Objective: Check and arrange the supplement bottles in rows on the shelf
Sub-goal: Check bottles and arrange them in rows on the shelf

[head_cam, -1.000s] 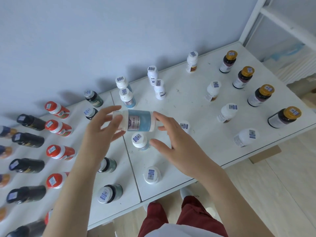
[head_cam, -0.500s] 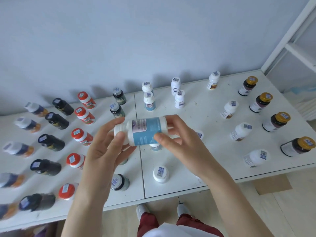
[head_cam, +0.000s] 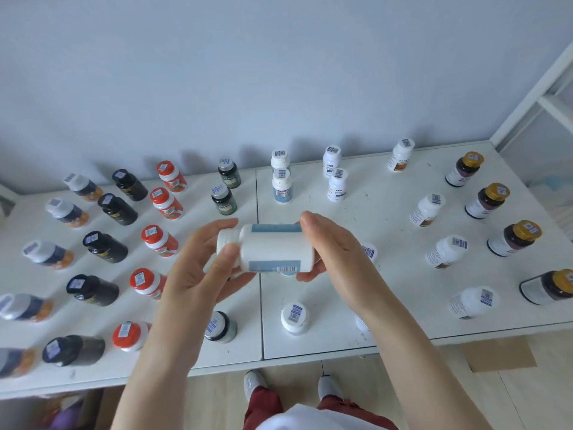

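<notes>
At 9 o'clock we note rows of black bottles (head_cam: 105, 246) and red-capped bottles (head_cam: 159, 240) upright on the surface (head_cam: 387, 212). Centre: left hand (head_cam: 198, 274), fingers curled, pinching the cap end of a white bottle (head_cam: 273, 249), which lies sideways above the surface, cap toward 9. Right hand (head_cam: 338, 252), fingers curled round its base. Gold-capped bottles (head_cam: 514, 238) stand in a row at 3 o'clock, well apart from the hands.

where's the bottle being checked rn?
Head view, centre: the white blue-label bottle is held sideways above the shelf, cap in the left hand, base in the right hand.
</notes>
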